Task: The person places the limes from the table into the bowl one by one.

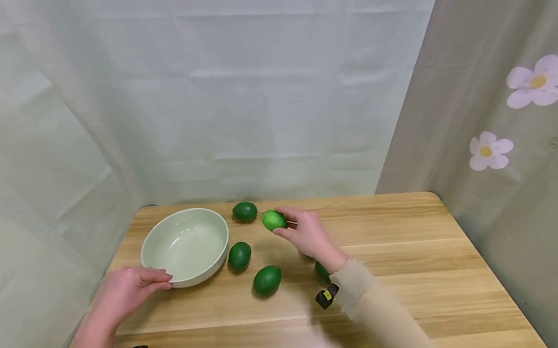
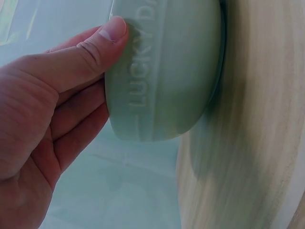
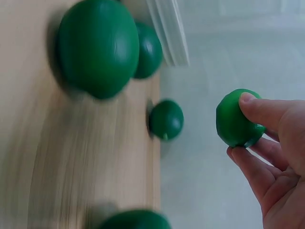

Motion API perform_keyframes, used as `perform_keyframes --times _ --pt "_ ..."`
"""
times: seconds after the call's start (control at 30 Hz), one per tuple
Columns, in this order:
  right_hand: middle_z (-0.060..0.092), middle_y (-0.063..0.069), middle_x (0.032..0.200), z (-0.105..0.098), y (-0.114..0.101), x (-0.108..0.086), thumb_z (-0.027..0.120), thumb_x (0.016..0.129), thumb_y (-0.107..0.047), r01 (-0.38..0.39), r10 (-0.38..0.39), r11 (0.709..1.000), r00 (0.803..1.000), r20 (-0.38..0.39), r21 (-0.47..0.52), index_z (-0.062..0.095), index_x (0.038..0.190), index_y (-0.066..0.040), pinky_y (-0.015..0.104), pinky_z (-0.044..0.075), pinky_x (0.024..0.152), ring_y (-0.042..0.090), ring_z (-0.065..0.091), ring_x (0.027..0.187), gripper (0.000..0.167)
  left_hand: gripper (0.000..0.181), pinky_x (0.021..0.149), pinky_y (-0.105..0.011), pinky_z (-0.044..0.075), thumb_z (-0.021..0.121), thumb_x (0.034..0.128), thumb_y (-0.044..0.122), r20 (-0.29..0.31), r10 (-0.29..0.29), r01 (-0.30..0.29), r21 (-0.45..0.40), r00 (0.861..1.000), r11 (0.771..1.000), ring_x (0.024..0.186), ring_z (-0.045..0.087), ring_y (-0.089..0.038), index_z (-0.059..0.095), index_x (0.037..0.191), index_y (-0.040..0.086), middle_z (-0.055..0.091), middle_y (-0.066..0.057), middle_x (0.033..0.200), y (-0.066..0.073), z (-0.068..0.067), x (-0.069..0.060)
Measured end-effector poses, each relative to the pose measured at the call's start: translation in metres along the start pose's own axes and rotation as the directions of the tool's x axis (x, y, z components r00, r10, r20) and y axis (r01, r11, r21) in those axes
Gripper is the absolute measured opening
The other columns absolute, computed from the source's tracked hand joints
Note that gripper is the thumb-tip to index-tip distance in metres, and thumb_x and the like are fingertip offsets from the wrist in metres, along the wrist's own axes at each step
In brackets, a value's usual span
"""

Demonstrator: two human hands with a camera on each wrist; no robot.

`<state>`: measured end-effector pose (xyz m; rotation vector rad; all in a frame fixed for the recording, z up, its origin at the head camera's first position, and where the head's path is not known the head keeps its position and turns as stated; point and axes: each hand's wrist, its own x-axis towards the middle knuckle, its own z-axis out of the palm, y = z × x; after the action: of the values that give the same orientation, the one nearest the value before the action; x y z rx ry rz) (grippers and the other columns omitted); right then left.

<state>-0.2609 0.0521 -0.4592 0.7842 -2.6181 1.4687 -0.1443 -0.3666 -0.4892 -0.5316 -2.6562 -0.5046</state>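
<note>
My left hand [image 1: 121, 296] pinches the near rim of a pale green bowl [image 1: 188, 246] at the table's left side. In the left wrist view, the thumb lies on the bowl's outer wall [image 2: 176, 71] beside raised lettering. My right hand [image 1: 312, 237] holds a bright green lime [image 1: 273, 220] between thumb and fingers. The right wrist view shows this lime [image 3: 236, 117] raised off the tabletop. Close to the held lime lies a dark green lime [image 1: 245, 211]. Another dark lime [image 1: 239, 256] sits beside the bowl, and a third lime [image 1: 267, 280] lies nearer to me.
Partly hidden under my right wrist is one more dark lime [image 1: 322, 271]. The wooden table [image 1: 448, 302] has a rounded far right corner. Pale curtains [image 1: 267, 83] hang behind its back edge, and a flowered curtain [image 1: 457, 101] hangs on the right.
</note>
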Motion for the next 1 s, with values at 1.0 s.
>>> perform_keyframes --times 1.0 --pt "0.076 -0.006 0.124 0.106 -0.064 0.059 0.084 0.097 -0.028 0.183 -0.084 0.931 0.949 0.304 -0.316 0.069 0.145 -0.02 0.011 0.049 0.08 -0.002 0.062 0.089 0.051 0.024 0.069 -0.023 0.058 0.1 0.0692 0.018 0.013 0.009 -0.008 -0.038 1.0 0.999 0.083 0.076 -0.006 0.088 0.089 0.024 0.081 0.011 0.088 -0.005 0.0 0.001"
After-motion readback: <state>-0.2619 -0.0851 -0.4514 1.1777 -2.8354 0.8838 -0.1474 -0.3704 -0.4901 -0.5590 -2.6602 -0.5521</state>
